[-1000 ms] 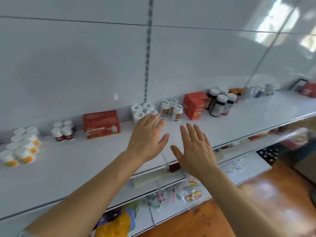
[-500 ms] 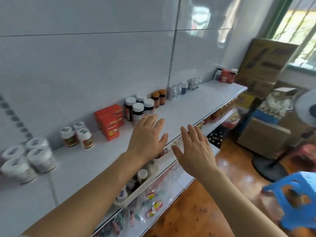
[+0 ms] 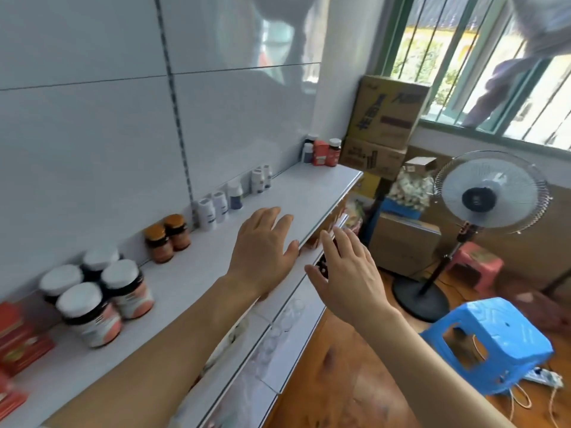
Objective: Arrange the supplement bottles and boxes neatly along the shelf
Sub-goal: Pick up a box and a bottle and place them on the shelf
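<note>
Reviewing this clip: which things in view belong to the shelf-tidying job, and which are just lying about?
Job items:
shelf
white-capped dark bottles
amber jars
small white bottles
red boxes
far-end group of bottles
Both hands, left hand and right hand, open and holding nothing.

Lying about:
fan
blue stool
cardboard cartons
pink stool

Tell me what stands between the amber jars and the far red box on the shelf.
White bottles along the wall, between the amber jars and red box, per head view.
</note>
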Demonstrator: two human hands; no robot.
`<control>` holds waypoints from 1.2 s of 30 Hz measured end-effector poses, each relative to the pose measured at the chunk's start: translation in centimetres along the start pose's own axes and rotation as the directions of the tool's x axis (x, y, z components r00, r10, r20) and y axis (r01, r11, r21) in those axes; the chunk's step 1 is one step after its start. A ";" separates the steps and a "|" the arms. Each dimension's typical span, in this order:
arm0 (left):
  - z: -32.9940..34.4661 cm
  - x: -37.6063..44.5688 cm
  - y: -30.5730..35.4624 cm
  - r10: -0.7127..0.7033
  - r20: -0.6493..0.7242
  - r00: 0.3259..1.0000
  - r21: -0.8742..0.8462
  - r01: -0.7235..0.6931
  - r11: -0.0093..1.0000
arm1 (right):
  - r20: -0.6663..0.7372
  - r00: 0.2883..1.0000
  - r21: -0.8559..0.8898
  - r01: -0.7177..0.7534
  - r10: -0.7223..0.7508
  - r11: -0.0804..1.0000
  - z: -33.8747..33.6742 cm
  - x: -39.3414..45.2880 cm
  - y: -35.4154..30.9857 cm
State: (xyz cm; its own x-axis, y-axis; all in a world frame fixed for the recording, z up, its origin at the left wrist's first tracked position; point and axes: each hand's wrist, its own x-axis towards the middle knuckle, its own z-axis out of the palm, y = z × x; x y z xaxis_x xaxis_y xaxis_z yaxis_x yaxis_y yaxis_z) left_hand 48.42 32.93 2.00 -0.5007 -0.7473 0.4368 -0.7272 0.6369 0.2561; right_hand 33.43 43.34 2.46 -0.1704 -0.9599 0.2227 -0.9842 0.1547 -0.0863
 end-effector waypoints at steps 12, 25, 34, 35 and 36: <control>12.8 18.0 6.6 -0.041 0.030 0.999 0.022 0.040 0.999 | 0.003 1.000 0.040 0.021 -0.021 0.999 2.7 15.2 18.2; 23.2 33.6 2.5 -0.236 0.012 0.972 0.047 0.236 0.971 | 0.099 0.976 0.054 0.187 -0.192 0.981 8.3 34.6 26.6; 27.7 43.7 -1.7 -0.334 0.008 0.942 0.055 0.333 0.941 | 0.114 0.945 0.089 0.299 -0.307 0.950 11.8 48.1 29.4; 28.2 44.6 -2.0 -0.343 0.009 0.939 0.059 0.342 0.938 | 0.091 0.939 0.087 0.325 -0.332 0.942 12.2 49.5 29.9; 28.7 45.5 -2.3 -0.354 0.009 0.935 0.061 0.353 0.934 | 0.056 0.934 0.088 0.348 -0.353 0.933 12.6 50.9 30.4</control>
State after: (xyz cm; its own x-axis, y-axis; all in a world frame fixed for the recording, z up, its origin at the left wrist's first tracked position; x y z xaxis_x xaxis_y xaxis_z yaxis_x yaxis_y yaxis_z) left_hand 13.79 -7.98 -3.46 -0.2154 -0.9261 0.3098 -0.8843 0.3195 0.3404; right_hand -4.57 -3.75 -1.04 0.1910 -0.9641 0.1842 -0.9737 -0.2099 -0.0887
